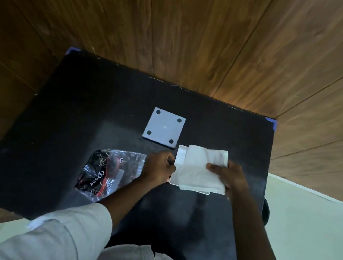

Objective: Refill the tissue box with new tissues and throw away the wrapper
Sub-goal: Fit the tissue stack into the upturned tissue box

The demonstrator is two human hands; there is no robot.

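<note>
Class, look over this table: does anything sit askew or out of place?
Yes. The tissues lie crooked on the white box, overhanging its near edge rather than sitting inside. The empty wrapper lies crumpled on the table.

1. A black table [61, 112] is seen from above, set against wooden wall panels; blue tape is stuck at three of its visible corners.
2. A white square lid [163, 128], marked by four dark round pads at its corners, is laid flat near the middle.
3. A white tissue box [179, 160] is placed just beside the lid, nearer the front edge.
4. A crumpled clear wrapper [110, 171] with black and red print, possibly reading "Dove", is spread out to the left.
</note>
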